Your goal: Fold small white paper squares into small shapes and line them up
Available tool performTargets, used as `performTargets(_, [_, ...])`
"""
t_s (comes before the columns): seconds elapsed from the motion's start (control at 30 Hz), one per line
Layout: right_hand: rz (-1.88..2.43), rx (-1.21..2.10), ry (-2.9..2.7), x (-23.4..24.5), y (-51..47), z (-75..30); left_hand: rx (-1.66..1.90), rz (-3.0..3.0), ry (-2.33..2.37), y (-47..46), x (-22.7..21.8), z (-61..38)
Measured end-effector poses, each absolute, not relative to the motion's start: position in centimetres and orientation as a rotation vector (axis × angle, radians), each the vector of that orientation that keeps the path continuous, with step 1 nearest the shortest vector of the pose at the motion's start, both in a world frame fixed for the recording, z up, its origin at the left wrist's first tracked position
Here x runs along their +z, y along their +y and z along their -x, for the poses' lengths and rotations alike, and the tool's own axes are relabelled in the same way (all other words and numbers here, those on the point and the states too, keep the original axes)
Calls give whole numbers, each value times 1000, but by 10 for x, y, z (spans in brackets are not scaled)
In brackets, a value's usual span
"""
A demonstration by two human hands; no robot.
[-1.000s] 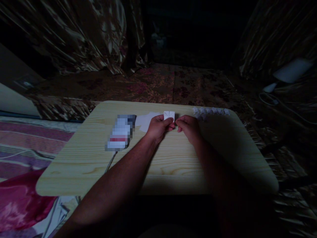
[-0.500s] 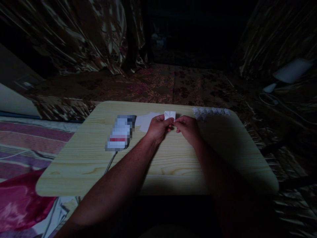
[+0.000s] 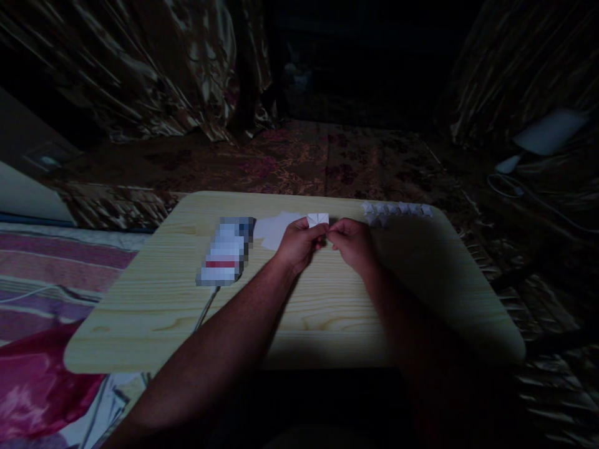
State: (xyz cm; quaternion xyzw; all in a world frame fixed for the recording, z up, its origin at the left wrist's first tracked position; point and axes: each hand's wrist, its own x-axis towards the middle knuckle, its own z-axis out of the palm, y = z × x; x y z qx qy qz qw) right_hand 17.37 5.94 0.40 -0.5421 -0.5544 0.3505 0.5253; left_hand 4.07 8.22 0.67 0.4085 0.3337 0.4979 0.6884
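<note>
A small square of folded white paper (image 3: 318, 218) with crease lines is pinched between the thumb and fingers of my left hand (image 3: 299, 242), above the far half of the table. My right hand (image 3: 350, 242) is closed, its thumb and forefinger pressed together at the paper's lower right corner. Whether those fingertips grip the corner or only touch it is too dark and small to make out. White paper sheets (image 3: 271, 232) lie partly hidden behind my left hand. Beyond my right hand stand several small folded paper pieces (image 3: 402, 208) in a row.
A phone (image 3: 227, 251), its screen blurred, lies on the wooden table (image 3: 322, 312) left of my arms, with a cable (image 3: 206, 308) running to the near edge. A lamp (image 3: 550, 132) stands at the right. Striped bedding (image 3: 60, 255) is at the left, curtains (image 3: 187, 68) behind.
Both hands keep almost the same pose around the folded paper. The paper sits slightly lower and its top looks a little more tilted; the whole view has shifted slightly.
</note>
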Motion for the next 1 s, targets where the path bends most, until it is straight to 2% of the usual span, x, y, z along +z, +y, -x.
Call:
performTargets(0.37, [1299,830,-1352,6,57,-171,1113,-856,734,79,10,-43])
performTargets(1.0, [1367,908,-1287,13,57,-176,1125,-1104,789,86,0,-40])
